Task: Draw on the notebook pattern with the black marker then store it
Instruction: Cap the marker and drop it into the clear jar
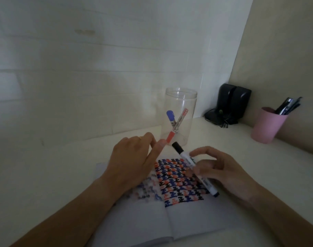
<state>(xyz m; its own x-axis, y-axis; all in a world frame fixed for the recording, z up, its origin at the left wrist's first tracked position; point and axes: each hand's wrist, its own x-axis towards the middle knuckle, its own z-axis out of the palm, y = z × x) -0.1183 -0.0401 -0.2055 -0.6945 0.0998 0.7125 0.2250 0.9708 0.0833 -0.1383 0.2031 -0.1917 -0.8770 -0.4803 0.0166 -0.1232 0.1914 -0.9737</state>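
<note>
Black-capped and white-barrelled, the marker point(195, 168) is gripped by the fingers of the right hand point(221, 172), held slanted just above the open notebook point(188, 216) with its cap pointing away toward the jar. The left hand point(134, 158) is held open over the notebook's left page, fingers extended and nothing grasped. A pattern point(180, 180) of red, blue and black shapes is seen on the pages beneath both hands. Just beyond the notebook, a clear jar point(179, 114) is stood on the white table point(54, 166), with a blue marker point(170, 117) and a red marker point(177, 125) crossed inside it. A pink cup point(266, 125) of pens and dark speakers point(230, 104) are set well apart on the right.
</note>
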